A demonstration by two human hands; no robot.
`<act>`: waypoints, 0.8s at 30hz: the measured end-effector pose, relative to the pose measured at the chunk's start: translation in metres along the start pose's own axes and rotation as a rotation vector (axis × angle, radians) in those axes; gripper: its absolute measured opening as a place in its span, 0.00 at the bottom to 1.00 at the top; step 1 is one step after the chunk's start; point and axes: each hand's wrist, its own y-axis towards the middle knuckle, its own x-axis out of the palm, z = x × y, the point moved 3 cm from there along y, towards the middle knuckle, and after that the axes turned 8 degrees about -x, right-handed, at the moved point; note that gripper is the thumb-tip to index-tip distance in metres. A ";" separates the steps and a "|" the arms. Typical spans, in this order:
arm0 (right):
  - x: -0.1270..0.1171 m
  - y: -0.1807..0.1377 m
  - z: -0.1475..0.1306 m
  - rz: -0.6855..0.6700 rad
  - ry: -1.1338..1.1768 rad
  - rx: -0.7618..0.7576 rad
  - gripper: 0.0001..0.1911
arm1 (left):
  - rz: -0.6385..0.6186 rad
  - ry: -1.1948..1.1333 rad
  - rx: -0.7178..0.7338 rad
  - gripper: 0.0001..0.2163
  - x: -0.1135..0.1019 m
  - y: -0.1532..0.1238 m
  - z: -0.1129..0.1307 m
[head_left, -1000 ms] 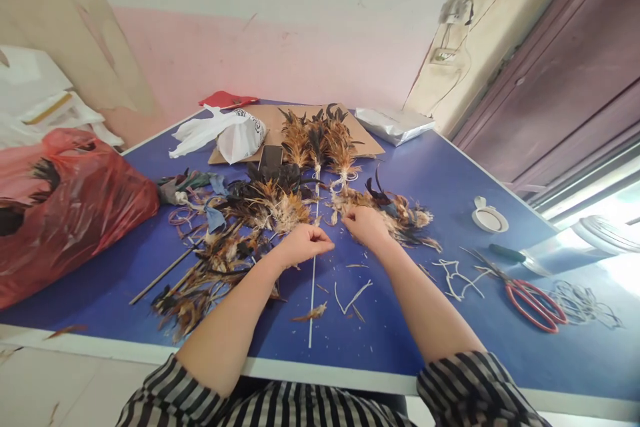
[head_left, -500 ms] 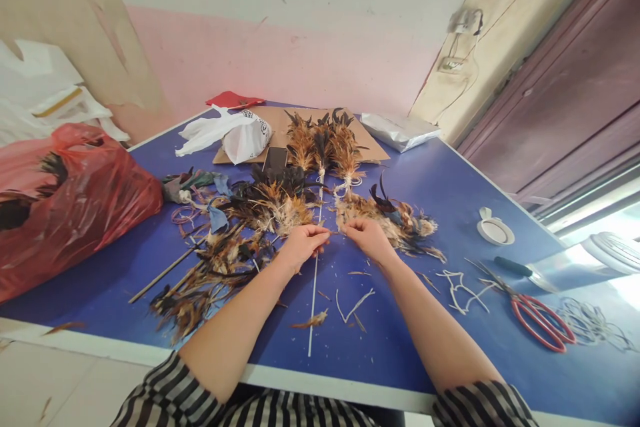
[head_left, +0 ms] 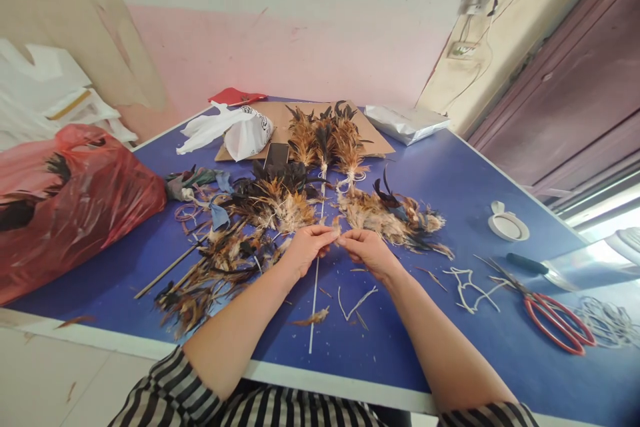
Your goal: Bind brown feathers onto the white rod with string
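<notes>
My left hand (head_left: 306, 248) and my right hand (head_left: 367, 249) meet over the blue table (head_left: 400, 340), fingertips pinched together on a small tuft of brown feathers (head_left: 336, 233). A thin white stick (head_left: 314, 307) runs from under my hands toward the near edge. A heap of brown and black feathers (head_left: 240, 233) lies to the left of my left hand. A second heap of feathers (head_left: 395, 217) lies just beyond my right hand. Tied feather bundles (head_left: 327, 140) rest on brown cardboard (head_left: 373, 140) at the back.
A red plastic bag (head_left: 65, 200) with feathers fills the left side. Red-handled scissors (head_left: 553, 317), white string scraps (head_left: 467, 283), a white lid (head_left: 507, 225), a green-handled knife (head_left: 525, 263) and wire loops (head_left: 607, 320) lie at right. A white bag (head_left: 240, 130), dark phone (head_left: 277, 155) and silver packet (head_left: 405, 121) are at the back.
My two hands have drawn closer together until the fingertips meet on the small tuft. The view has shifted a little to the left.
</notes>
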 end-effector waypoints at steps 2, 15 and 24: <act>-0.002 -0.001 0.001 -0.028 -0.012 0.027 0.15 | -0.003 -0.042 -0.010 0.14 -0.001 0.001 0.000; 0.002 -0.004 0.000 -0.003 -0.034 0.004 0.13 | -0.076 -0.053 0.043 0.14 -0.001 0.001 0.000; -0.001 -0.003 -0.003 0.100 -0.174 -0.121 0.14 | -0.016 0.091 0.109 0.14 0.003 -0.002 0.000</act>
